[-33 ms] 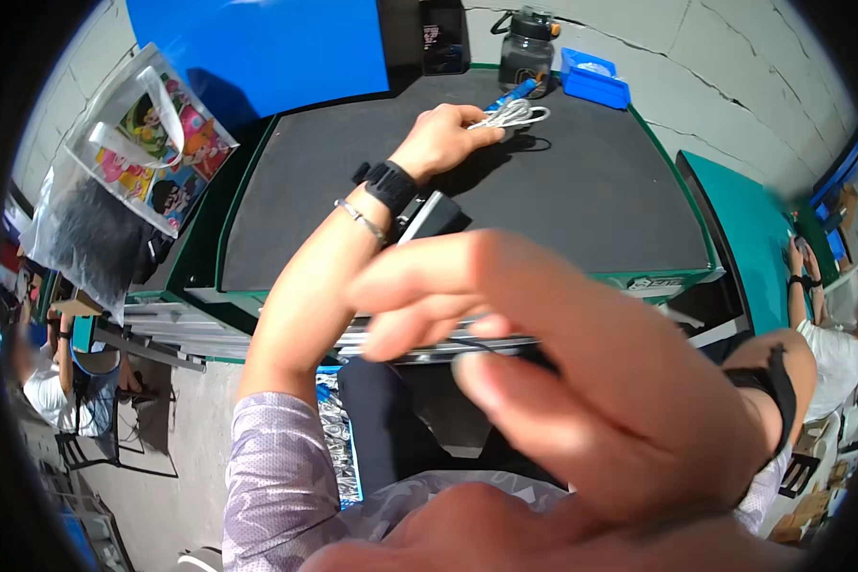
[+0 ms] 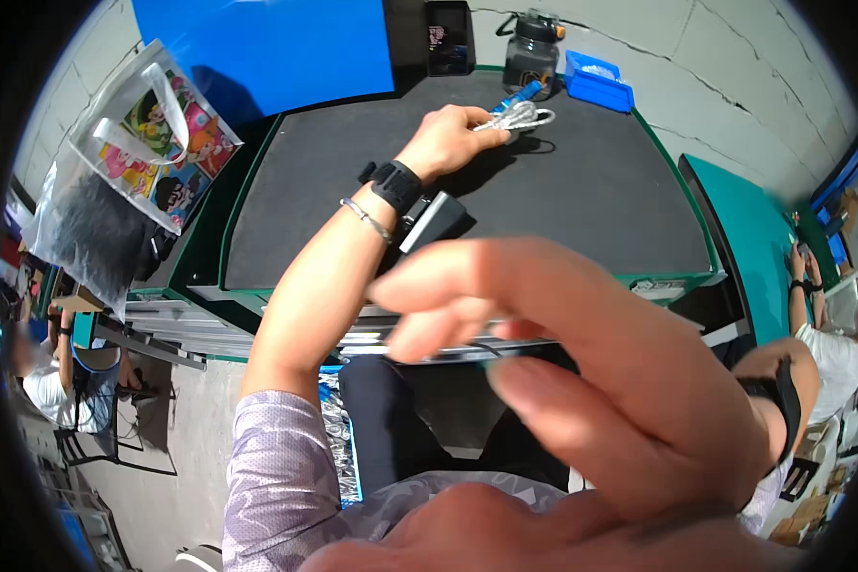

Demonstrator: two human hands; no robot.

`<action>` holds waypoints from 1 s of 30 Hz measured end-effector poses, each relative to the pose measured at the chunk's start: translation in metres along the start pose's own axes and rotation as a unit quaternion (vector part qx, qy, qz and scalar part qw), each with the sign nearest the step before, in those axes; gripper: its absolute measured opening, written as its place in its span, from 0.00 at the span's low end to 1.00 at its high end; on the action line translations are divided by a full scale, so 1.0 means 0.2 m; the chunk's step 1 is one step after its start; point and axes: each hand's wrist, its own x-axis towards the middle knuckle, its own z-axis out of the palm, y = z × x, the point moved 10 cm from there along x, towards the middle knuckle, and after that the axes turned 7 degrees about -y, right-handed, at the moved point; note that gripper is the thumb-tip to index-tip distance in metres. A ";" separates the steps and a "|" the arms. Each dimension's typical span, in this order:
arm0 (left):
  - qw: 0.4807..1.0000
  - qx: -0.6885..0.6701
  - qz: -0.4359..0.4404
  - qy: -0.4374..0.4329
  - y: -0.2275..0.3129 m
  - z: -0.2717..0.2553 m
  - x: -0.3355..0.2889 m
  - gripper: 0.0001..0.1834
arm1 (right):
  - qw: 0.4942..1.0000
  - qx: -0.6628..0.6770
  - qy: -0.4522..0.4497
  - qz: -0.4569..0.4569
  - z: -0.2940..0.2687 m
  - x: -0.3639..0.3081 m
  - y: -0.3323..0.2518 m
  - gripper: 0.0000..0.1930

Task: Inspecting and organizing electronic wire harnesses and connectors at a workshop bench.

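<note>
My left hand [image 2: 448,141], with a black watch and a bracelet on its wrist, reaches to the far part of the dark-topped table [image 2: 582,205]. Its thumb and fingers are closed on a looped bundle of pale cable [image 2: 521,116]. Just beyond the bundle lies a slim blue object [image 2: 519,95], its kind unclear. A small black and grey block [image 2: 436,221] rests beside my left wrist. Large and blurred in the foreground is my right hand [image 2: 591,353], fingers bent and thumb apart, nothing visible between them.
A dark drinking bottle [image 2: 532,55], a blue tray [image 2: 598,82] and an upright phone-like device [image 2: 449,38] stand at the back. A blue panel [image 2: 267,48] and a colourful carrier bag [image 2: 162,143] are at left. People work on both sides, by a teal table [image 2: 739,238].
My right hand has shifted slightly right, its thumb and fingertips most of all. The whole view has moved a little; my left hand still holds the cable bundle.
</note>
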 end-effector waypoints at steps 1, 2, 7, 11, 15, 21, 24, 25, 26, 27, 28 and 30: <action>1.000 -0.005 0.002 0.000 0.00 0.00 0.00 0.28 | 1.000 -0.014 0.013 0.023 -0.04 -0.02 0.01 0.24; 1.000 -0.005 0.007 -0.003 0.00 0.00 0.00 0.28 | 0.998 -0.028 0.025 0.047 -0.07 -0.04 0.03 0.24; 0.999 -0.022 0.032 0.012 0.01 -0.01 0.02 0.25 | 0.985 -0.169 0.006 -0.027 -0.30 -0.02 0.10 0.23; 0.994 -0.029 0.093 0.041 0.09 -0.04 0.01 0.22 | 0.963 -0.124 0.225 0.079 -0.88 0.19 0.59 0.23; 0.993 0.014 0.091 0.078 0.14 -0.08 -0.01 0.20 | 0.946 0.033 0.281 0.156 -1.21 0.30 1.04 0.32; 0.981 0.126 0.116 0.095 0.20 -0.08 -0.04 0.18 | 0.945 0.302 0.116 -0.050 -1.19 0.59 1.09 0.26; 0.989 0.095 0.102 0.050 0.18 -0.04 -0.03 0.17 | 0.932 0.329 0.144 -0.034 -1.24 0.55 1.19 0.24; 0.994 0.074 0.076 0.038 0.15 -0.02 -0.02 0.17 | 0.936 0.327 0.116 -0.059 -1.23 0.54 1.17 0.24; 0.995 0.075 0.057 0.022 0.13 -0.01 -0.02 0.16 | 0.938 0.316 0.129 -0.062 -1.25 0.52 1.18 0.24; 0.998 0.064 0.030 -0.004 0.11 0.02 -0.01 0.17 | 0.941 0.304 0.126 -0.080 -1.26 0.51 1.17 0.24; 0.998 0.049 0.030 -0.014 0.10 0.03 -0.01 0.18 | 0.942 0.296 0.137 -0.083 -1.27 0.50 1.18 0.23; 0.999 0.038 0.025 -0.013 0.10 0.04 -0.02 0.18 | 0.939 0.292 0.172 -0.058 -1.28 0.48 1.20 0.22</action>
